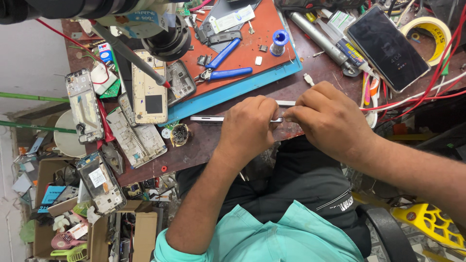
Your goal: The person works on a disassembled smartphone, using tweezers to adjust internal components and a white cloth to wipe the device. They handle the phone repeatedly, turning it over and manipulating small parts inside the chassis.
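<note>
Held piece: a thin silver metal phone frame (206, 118) is lying edge-on at the front edge of the brown workbench (310, 82), its right end disappearing under both hands.
Left hand: the left hand (248, 127) is bending down at the wrist from a bare forearm rising out of a turquoise sleeve (252, 240), fingers curling tight around the frame's right end.
Right hand: the right hand (330, 119) is reaching in from the right, knuckles up, fingertips pinching narrowly at a small silver strip (285, 103) where it meets the frame; whether it is gripping one piece or two cannot be told.
Meeting point: both hands are touching each other at the bench edge, above a lap in dark trousers (310, 187).
Behind the hands: blue-handled pliers (224, 65) and a blue spool of solder wire (279, 42) are resting on an orange work mat (247, 53).
Right of bench: a black smartphone with a lit screen (388, 47) is lying tilted near a roll of yellow tape (429, 31).
Left of bench: a gold phone back housing (149, 87) and several stripped phone chassis (85, 106) are crowding together, one beside another.
Below left: cardboard boxes of parts (73, 213) are sitting beside the bench.
</note>
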